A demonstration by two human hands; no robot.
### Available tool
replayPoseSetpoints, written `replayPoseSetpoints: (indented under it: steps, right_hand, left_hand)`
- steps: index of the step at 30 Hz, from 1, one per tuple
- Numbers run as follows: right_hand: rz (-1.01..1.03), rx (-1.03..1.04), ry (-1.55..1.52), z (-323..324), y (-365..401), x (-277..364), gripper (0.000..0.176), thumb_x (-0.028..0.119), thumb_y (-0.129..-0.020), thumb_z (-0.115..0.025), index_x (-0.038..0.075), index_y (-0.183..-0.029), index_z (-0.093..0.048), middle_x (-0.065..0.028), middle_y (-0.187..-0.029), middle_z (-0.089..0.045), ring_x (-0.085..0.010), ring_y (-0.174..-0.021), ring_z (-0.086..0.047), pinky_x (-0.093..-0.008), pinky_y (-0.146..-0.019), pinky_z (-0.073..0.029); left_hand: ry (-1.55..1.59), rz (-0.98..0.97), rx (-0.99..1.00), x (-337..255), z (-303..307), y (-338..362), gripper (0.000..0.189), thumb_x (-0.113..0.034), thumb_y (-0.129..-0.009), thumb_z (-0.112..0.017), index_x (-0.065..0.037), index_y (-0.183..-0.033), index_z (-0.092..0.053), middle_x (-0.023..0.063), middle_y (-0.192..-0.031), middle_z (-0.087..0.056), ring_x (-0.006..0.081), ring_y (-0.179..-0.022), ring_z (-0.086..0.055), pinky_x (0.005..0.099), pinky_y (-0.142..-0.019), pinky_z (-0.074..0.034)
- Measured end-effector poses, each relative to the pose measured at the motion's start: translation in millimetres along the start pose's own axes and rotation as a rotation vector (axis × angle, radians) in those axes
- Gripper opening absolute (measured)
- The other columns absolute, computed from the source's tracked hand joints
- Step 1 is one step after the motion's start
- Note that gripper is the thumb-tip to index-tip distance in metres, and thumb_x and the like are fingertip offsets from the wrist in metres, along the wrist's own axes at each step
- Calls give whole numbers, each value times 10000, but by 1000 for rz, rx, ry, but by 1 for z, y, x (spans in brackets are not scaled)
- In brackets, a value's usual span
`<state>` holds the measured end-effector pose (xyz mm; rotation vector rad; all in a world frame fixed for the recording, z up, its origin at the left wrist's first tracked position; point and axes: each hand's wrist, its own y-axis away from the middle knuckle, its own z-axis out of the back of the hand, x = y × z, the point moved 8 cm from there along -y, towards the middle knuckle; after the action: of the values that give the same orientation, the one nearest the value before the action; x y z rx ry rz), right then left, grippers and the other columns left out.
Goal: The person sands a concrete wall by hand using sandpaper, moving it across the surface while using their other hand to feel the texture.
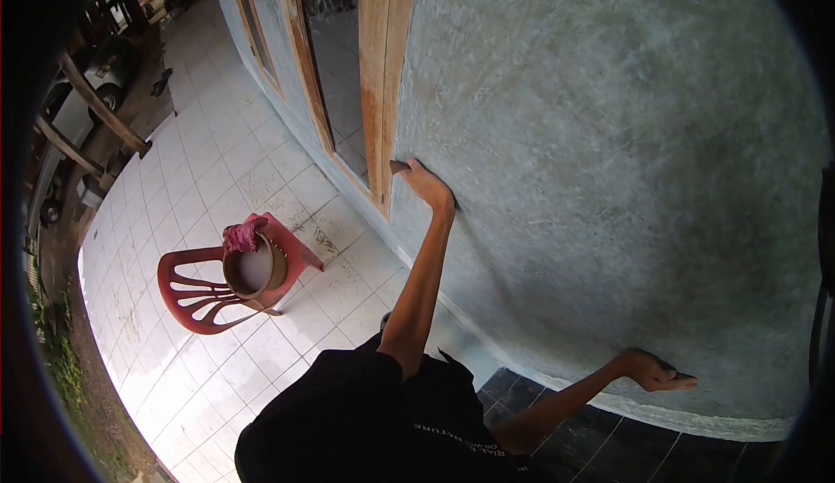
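Observation:
My left hand [428,184] is against the grey plastered wall [557,135], close to the lower corner of a wooden window frame [378,91]. A dark brown flat piece [399,167], which looks like a scrap of sandpaper, sticks out from its closed fingers. Lower on the right, my right hand [651,370] rests against the same wall with its fingers pressed together. Something dark and thin shows along those fingers, but its kind is hidden. Pale scuffs and darker patches mark the wall surface.
A red plastic chair [196,313] stands on the white tiled floor [200,196]. On it sits a bucket [277,265] with cloudy liquid and a pink cloth [241,238] over its rim. Dark tiles [600,448] lie below the wall. Wooden posts [104,109] and vehicles are beyond.

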<state>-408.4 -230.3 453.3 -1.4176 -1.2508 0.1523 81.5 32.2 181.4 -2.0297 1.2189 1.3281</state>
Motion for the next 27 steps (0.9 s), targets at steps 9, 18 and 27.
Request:
replayPoseSetpoints:
  steps: [9, 18, 27]
  right_hand:
    - [-60, -24, -2, 1, 0, -8, 489, 152, -980, -264, -32, -1385, -466, -226, -1510, -345, -339, -1420, -311, -441, -1183, -269]
    - [-11, 10, 52, -1, -1, -2, 495, 150, -980, -256, -39, -1392, -455, -219, -1515, -340, -333, -1419, -315, -443, -1182, -264]
    - [52, 34, 72, -1, -1, -2, 492, 158, -997, -241, -48, -1393, -448, -213, -1507, -358, -339, -1415, -324, -457, -1183, -256]
  left_hand:
    - [-88, -104, 16, -64, -19, 61, 618, -256, -1039, -339, 90, -1498, -114, 254, -1581, -126, 366, -1457, -151, 409, -1189, -77]
    - [-144, -470, 210, -184, -84, 36, 680, -338, -1034, -335, 127, -1480, -120, 299, -1562, -132, 405, -1448, -134, 440, -1178, -50]
    - [-172, -758, 452, -227, -96, 139, 844, -507, -1003, -323, 108, -1492, -16, 274, -1584, -2, 409, -1468, -9, 534, -1157, 9]
